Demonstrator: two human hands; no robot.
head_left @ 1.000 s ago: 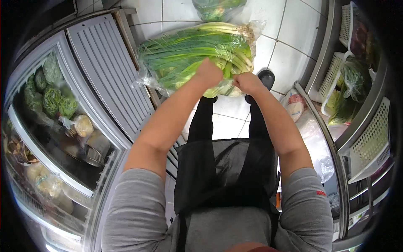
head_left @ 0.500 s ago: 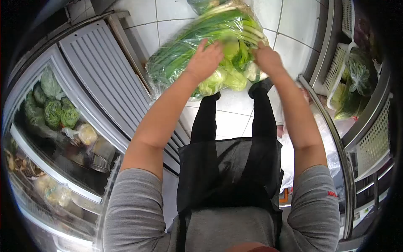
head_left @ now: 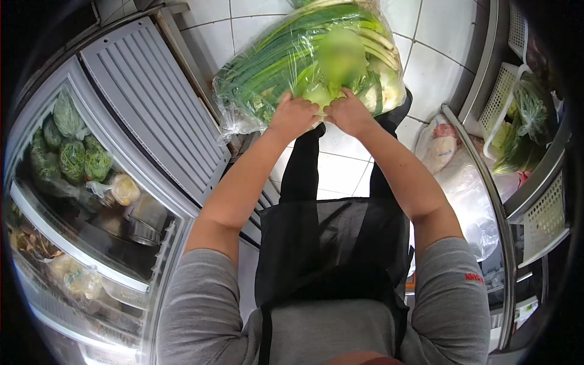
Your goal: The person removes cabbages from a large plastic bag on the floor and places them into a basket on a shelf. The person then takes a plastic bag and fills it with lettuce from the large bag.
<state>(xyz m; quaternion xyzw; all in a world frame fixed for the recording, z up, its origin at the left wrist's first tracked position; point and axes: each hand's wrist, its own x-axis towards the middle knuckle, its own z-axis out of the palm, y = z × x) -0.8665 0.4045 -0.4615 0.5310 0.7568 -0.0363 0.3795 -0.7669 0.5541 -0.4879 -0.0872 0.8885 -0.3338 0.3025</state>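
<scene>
A large clear plastic bag lies on the floor at my feet, stuffed with long green onions and pale green leafy heads. My left hand is closed on the near edge of this bag, fingers curled into the plastic. Right beside it, my right hand grips the same edge, the two hands almost touching. Part of the greens in the middle looks blurred. My fingertips are partly hidden against the plastic.
On the left stands a glass-fronted fridge with bagged greens inside, beside a grey ribbed panel. To the right, a metal rail and white baskets of vegetables line a rack. White tiles cover the floor.
Both hands have come back toward my body and closer together, from the top of the bag to its near edge. The bag's contents now sit slightly farther right.
</scene>
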